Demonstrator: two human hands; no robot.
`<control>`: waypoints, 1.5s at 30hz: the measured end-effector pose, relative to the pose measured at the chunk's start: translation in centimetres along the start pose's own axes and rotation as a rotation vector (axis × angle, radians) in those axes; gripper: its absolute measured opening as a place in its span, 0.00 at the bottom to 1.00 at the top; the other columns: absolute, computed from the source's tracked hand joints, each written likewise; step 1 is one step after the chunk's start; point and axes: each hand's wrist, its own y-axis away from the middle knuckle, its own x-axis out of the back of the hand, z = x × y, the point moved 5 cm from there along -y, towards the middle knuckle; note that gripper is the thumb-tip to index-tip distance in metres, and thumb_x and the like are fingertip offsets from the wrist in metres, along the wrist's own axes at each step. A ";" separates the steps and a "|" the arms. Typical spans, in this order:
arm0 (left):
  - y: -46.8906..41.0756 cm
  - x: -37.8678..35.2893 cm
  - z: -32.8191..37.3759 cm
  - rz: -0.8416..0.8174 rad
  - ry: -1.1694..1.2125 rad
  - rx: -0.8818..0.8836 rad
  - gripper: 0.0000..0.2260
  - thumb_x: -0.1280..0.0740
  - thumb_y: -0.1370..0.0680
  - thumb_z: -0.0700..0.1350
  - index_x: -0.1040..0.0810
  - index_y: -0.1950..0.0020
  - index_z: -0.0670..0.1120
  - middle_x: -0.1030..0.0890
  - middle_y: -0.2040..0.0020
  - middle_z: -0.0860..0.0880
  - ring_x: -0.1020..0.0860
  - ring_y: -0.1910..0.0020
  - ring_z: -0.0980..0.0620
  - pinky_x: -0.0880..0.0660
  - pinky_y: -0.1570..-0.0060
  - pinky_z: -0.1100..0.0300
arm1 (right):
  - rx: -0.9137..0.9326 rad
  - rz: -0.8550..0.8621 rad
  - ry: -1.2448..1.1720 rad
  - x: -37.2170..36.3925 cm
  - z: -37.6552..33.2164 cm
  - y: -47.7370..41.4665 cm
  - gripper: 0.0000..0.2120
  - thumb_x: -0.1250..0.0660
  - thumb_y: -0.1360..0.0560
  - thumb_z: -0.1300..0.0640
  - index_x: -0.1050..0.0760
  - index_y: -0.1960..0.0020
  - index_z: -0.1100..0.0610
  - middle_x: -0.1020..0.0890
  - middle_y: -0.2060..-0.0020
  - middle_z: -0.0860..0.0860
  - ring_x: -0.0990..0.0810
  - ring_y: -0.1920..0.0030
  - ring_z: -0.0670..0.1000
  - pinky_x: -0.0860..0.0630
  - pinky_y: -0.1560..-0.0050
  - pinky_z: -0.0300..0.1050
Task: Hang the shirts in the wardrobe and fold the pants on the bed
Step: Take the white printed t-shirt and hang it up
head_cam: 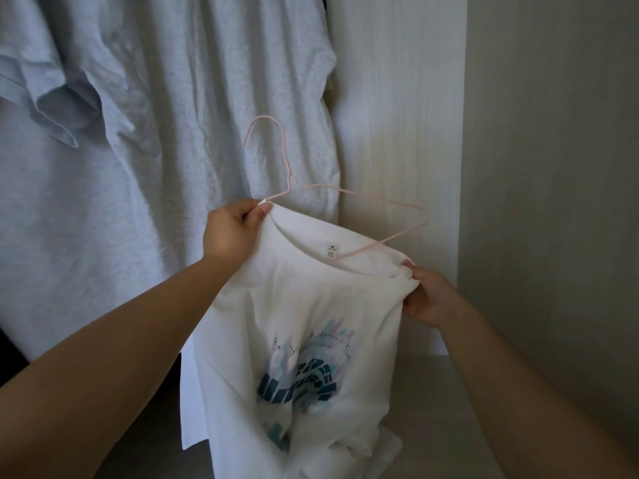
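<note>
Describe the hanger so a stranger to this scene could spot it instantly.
Before the grey shirts hanging in the wardrobe, the left hand and right hand hold up a white printed T-shirt. Rising from its collar is the pink wire hanger, one end tucked inside. It is the only thin, pink, rigid thing among pale cloth.

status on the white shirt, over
Left hand pinches pink hanger and white shirt at collar; right hand grips its other shoulder. Shirt half on hanger, not yet hung. Grey shirts close behind.
</note>
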 end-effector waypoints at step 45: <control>2.8 -3.1 1.9 -0.263 0.173 0.048 0.16 0.40 0.19 0.49 0.29 0.66 0.47 0.28 0.68 0.52 0.29 0.66 0.56 0.33 0.64 0.64 | 0.803 0.030 1.288 -9.9 -7.0 2.9 0.10 0.41 0.20 0.60 0.22 0.50 0.62 0.25 0.62 0.52 0.30 0.60 0.50 0.37 0.63 0.30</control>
